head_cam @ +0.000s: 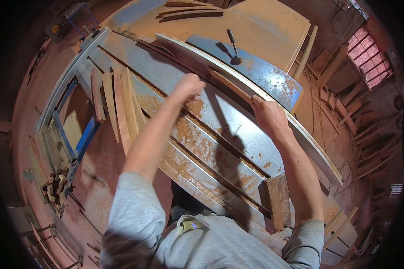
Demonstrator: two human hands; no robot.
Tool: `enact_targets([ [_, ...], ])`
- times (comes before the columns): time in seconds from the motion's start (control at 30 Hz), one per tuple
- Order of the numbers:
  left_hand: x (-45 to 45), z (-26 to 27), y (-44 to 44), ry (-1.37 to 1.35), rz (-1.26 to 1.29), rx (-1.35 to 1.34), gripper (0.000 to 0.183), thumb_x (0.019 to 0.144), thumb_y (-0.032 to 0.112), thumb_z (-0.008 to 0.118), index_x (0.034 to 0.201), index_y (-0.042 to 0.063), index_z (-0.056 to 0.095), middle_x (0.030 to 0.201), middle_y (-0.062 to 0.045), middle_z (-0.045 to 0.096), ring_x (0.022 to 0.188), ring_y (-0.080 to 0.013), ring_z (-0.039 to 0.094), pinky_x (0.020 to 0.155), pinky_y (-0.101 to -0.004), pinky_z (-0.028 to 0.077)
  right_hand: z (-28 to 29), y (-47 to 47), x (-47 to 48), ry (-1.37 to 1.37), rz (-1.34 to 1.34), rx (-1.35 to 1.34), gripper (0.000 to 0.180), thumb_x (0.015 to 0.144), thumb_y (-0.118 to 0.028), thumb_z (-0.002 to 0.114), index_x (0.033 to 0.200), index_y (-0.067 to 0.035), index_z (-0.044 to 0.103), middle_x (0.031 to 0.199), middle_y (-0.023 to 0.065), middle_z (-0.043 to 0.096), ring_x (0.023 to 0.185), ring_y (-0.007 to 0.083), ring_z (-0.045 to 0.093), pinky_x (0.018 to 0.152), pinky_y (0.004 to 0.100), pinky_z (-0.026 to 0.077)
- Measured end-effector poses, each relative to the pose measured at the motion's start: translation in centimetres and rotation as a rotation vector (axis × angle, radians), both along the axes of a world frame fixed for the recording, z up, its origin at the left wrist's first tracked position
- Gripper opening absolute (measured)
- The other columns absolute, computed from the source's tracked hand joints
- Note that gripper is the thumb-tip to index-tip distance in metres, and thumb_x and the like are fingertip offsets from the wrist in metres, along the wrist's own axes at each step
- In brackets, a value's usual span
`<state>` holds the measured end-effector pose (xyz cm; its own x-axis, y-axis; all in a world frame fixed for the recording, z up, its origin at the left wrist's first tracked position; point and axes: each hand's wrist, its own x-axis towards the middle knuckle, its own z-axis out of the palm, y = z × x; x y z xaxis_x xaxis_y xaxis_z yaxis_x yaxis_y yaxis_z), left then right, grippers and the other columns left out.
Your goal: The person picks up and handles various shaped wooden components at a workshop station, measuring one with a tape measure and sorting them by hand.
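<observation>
My right hand [267,116] grips the near end of a narrow wooden strip [230,83], which lies along the long straight fence [299,129] of a machine table. Over the metal table top [256,134], to the left of the strip, my left hand [190,88] is curled; whether anything is between its fingers cannot be told. A thin curved blade or guard [165,49] shows beside the fence's far end. Sawdust [195,134] is spread over the table and its grooves.
Several wooden strips [124,101] lean across the table's left side. A wooden block [277,201] stands at the near right. Beyond the fence, a black-handled lever [234,43] rises from a blue plate [279,80]; more curved wood pieces [192,14] lie on the far board.
</observation>
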<state>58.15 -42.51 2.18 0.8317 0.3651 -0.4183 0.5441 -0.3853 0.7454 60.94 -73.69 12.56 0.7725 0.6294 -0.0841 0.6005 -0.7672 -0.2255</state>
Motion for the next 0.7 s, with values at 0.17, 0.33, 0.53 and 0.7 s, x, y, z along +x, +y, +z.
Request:
enact_targets([
  [0.17, -5.3, 8.9, 10.8, 0.017, 0.034, 0.658, 0.032, 0.085, 0.025, 0.055, 0.088, 0.0, 0.074, 0.093, -0.025, 0.07, 0.089, -0.0422, 0.068, 0.082, -0.0486, 0.053, -0.4, 1.0, 0.9, -0.032, 0.005, 0.016, 0.024, 0.102, -0.03, 0.051, 0.102, -0.009, 0.061, 0.081, 0.0237, 0.067, 0.079, 0.0458, 0.066, 0.069, 0.0543, 0.051],
  [0.33, -10.1, 9.5, 21.8, -0.114, 0.192, 0.965, 0.031, 0.088, 0.024, 0.055, 0.106, 0.007, 0.073, 0.108, -0.02, 0.071, 0.102, -0.0395, 0.065, 0.089, -0.0476, 0.051, 0.8, 4.0, 0.4, -0.024, 0.012, -0.052, 0.021, 0.1, -0.026, 0.052, 0.103, -0.009, 0.062, 0.087, 0.0221, 0.07, 0.084, 0.0414, 0.069, 0.071, 0.052, 0.054],
  [0.53, -7.4, 7.1, 27.8, -0.09, 0.03, 1.094, 0.028, 0.092, 0.021, 0.057, 0.116, 0.012, 0.069, 0.12, -0.012, 0.068, 0.112, -0.0341, 0.062, 0.094, -0.046, 0.05, 0.5, 5.9, 0.6, -0.04, -0.006, -0.048, 0.02, 0.101, -0.026, 0.052, 0.102, -0.008, 0.059, 0.08, 0.0225, 0.068, 0.078, 0.0427, 0.068, 0.066, 0.0526, 0.051],
  [0.7, -3.2, 4.9, 33.2, -0.112, -0.12, 1.165, 0.034, 0.091, 0.017, 0.064, 0.124, 0.017, 0.066, 0.125, -0.006, 0.065, 0.12, -0.029, 0.058, 0.098, -0.0443, 0.05, -0.5, 7.1, 1.0, -0.066, -0.001, 0.002, 0.02, 0.101, -0.029, 0.054, 0.105, -0.01, 0.059, 0.074, 0.0217, 0.066, 0.071, 0.0443, 0.066, 0.062, 0.0528, 0.05],
])
